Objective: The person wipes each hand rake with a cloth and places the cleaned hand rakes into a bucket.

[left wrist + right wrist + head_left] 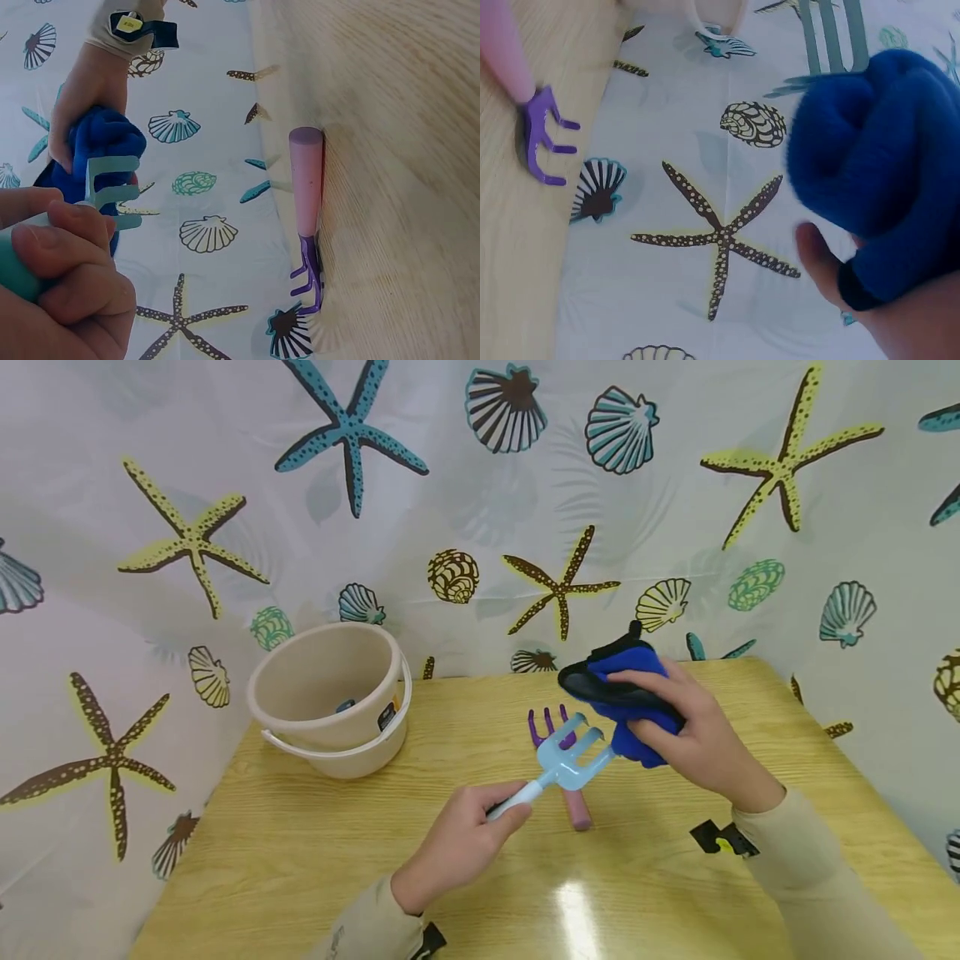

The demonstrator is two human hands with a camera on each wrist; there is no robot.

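Note:
In the head view my left hand [467, 837] grips the pale handle of a light blue hand rake [558, 768], held up above the table with its prongs pointing away. My right hand [701, 731] holds a bunched blue cloth [641, 743] with black parts, close against the rake's right prong. The right wrist view shows the cloth [862, 150] overlapping the ends of the prongs [832, 37]. Beneath, a second hand rake with a pink handle [576, 808] and purple prongs lies on the table, partly hidden by the blue one.
A beige bucket [367, 752] with a white handle stands at the back left of the wooden table [315, 843]; something small and blue shows inside. Behind hangs a white curtain [465, 485] printed with starfish and shells.

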